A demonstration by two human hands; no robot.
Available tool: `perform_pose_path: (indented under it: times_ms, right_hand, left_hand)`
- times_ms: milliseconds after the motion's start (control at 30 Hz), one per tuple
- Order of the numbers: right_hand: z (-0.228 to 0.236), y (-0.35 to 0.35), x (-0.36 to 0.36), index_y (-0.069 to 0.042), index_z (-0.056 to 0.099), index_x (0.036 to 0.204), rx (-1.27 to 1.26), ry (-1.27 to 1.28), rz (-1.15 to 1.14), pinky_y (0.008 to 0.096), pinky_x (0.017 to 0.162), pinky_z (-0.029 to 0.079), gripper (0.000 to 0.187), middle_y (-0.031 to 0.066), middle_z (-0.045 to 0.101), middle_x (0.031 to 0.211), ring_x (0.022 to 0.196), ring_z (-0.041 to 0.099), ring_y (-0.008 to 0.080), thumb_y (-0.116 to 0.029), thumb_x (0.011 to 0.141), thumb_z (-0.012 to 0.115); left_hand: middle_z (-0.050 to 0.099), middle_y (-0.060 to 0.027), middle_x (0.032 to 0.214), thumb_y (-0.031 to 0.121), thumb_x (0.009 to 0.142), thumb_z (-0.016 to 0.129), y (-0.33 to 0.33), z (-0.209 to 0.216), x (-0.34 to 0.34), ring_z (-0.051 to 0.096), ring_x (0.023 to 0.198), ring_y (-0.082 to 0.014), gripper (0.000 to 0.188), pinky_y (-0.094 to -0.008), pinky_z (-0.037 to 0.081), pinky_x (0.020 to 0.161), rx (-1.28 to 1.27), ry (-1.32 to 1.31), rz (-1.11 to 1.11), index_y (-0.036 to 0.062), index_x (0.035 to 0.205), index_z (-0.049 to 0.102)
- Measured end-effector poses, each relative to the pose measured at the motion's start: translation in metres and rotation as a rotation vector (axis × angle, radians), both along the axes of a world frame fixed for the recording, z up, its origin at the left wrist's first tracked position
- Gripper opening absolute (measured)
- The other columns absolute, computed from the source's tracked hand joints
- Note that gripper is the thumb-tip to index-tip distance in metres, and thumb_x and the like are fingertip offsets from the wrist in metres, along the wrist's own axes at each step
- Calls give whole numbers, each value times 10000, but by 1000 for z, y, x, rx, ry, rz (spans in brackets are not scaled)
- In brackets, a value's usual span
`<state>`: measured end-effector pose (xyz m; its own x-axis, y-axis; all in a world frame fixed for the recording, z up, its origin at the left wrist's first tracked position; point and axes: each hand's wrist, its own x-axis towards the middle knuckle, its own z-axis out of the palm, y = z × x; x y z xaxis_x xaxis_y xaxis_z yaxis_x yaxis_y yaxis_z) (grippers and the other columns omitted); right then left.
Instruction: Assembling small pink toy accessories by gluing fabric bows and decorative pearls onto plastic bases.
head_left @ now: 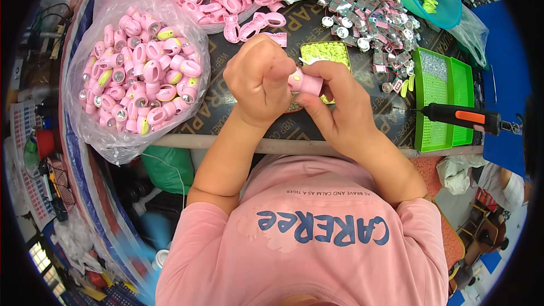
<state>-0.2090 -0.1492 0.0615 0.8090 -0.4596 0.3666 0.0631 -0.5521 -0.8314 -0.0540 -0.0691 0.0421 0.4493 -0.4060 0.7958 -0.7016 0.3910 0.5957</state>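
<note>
Both my hands grip one small pink flashlight (309, 84) above the near part of the table. My left hand (258, 79) is closed round its handle end and hides most of it. The thumb and fingers of my right hand (341, 99) pinch its wide head, just beside a little yellow-green button. Behind the flashlight is a square container (324, 51) with small yellow-green pieces. Several loose pink shell halves (255, 25) lie beyond my left hand.
At left, a clear plastic bag (195, 39) holds many pink flashlights. Metal lamp parts (391, 37) are heaped at right, near a teal bowl (442, 14) of yellow-green strips. A black-and-orange electric screwdriver (462, 117) lies across a green tray (422, 93) of small parts.
</note>
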Motion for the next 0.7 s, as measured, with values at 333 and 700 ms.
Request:
perform_pose_path:
  times_ms: [333, 700]
  right_hand:
    - [-15, -4, -12, -52, 566, 1191, -331, -103, -96, 408, 585, 514, 414, 96, 657, 782, 655, 656, 317, -204, 865, 771]
    - [-25, -97, -110, 14, 619, 946, -669, 582, -469, 457, 791, 538, 63, 194, 656, 963, 913, 639, 394, 32, 894, 587]
  left_hand:
    - [654, -107, 774, 255, 1041, 592, -1, -18, -23, 666, 615, -257, 291, -342, 512, 576, 230, 94, -98, 21, 881, 660]
    - [610, -61, 815, 682, 1060, 248, -14, -25, -38, 509, 498, -132, 728, -260, 359, 413, 522, 1591, -782, 66, 1236, 594]
